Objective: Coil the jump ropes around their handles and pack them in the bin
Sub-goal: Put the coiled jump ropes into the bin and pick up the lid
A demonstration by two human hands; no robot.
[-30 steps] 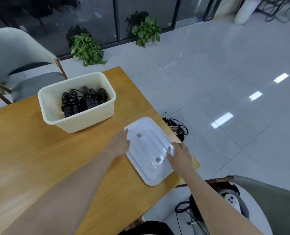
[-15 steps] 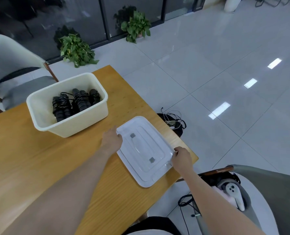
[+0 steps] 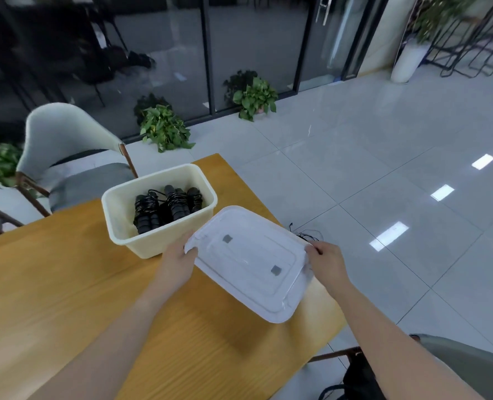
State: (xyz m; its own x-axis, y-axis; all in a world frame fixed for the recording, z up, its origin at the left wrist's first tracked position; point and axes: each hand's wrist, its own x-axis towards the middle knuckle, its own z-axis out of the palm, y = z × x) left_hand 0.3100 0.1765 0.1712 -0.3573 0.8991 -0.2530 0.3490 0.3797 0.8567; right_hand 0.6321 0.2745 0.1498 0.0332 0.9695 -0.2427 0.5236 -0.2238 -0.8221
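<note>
Lid (image 3: pixel 251 261), clear, pinched at opposite edges by your left hand (image 3: pixel 178 261) and right hand (image 3: pixel 327 262), centre frame; coiled jump ropes (image 3: pixel 167 207) in bin (image 3: pixel 153 243), upper-left: thin edge grip may slip, or lid seat crooked.

A wooden table (image 3: pixel 66 284) carries a cream bin (image 3: pixel 164 243) near its far edge.

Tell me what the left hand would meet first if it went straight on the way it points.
Probably the near wall of the bin. The left hand, gripping the lid, points up and away toward it, though depth is unclear.
</note>
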